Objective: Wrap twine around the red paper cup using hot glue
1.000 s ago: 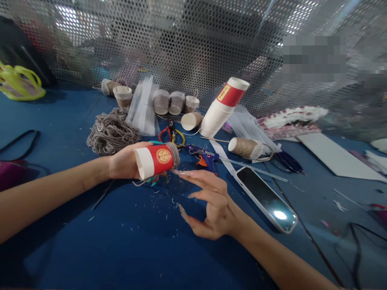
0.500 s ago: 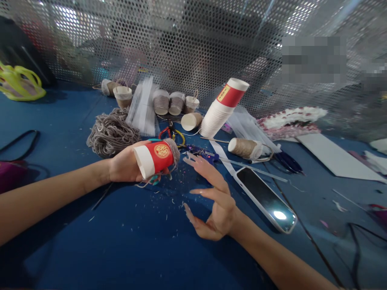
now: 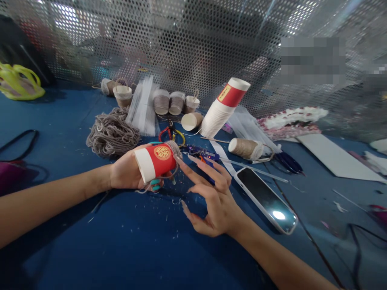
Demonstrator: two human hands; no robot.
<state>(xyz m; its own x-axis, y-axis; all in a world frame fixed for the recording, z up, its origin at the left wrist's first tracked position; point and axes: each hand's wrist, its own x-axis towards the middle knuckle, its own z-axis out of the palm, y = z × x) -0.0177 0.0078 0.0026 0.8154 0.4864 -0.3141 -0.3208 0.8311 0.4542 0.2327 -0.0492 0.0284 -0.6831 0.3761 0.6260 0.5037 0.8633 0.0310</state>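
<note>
My left hand (image 3: 125, 171) is wrapped round a red and white paper cup (image 3: 153, 160) with a gold emblem, tilted on its side. Grey cord (image 3: 174, 148) is wound about the cup's far end, and a loose strand hangs below it. My right hand (image 3: 216, 197) has its fingers spread; one fingertip is at the corded end, though I cannot tell if it touches. Behind the right fingers lies a blue glue gun (image 3: 196, 150) with a clear glue stick in its back. A heap of grey cord (image 3: 111, 133) rests beyond my left hand.
A stack of paper cups (image 3: 216, 114) leans at the back, near several cord-wrapped cups (image 3: 161, 102). Red and yellow handled pliers (image 3: 171, 133) lie before them. To the right are a phone (image 3: 264, 197), a twine-wrapped cup (image 3: 243, 148) and a white board (image 3: 338, 155). A perforated metal panel (image 3: 169, 44) stands behind.
My right hand's fingers have reached left and up to the cup's corded end. The cup has turned slightly in my left hand.
</note>
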